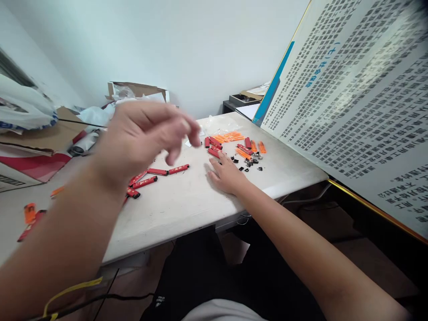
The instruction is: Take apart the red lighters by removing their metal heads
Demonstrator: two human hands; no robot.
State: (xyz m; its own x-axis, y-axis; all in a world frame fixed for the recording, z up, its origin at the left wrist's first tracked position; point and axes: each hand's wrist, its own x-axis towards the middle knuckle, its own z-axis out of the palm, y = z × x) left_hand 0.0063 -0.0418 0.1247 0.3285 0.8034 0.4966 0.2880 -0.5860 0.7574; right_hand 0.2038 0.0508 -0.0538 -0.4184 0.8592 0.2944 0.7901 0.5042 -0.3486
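My left hand (150,133) is raised above the table's left part, smeared by motion. Its fingers are loosely bent with the thumb apart, and nothing shows between them. Below and behind it, several slim red cases (146,182) with gold print and black ends lie scattered, some partly hidden by my arm. My right hand (227,174) rests on the table (174,209), palm down with fingers spread. Its fingertips reach a red case (214,153). Around it lie orange plastic pieces (230,136), small black parts (246,169) and small metal parts (257,156).
A large printed board (354,98) leans along the right side. Cardboard boxes (25,165) and plastic bags (23,104) crowd the left. An open carton (140,91) stands at the back. A yellow strip and black cable (127,296) hang near my left forearm.
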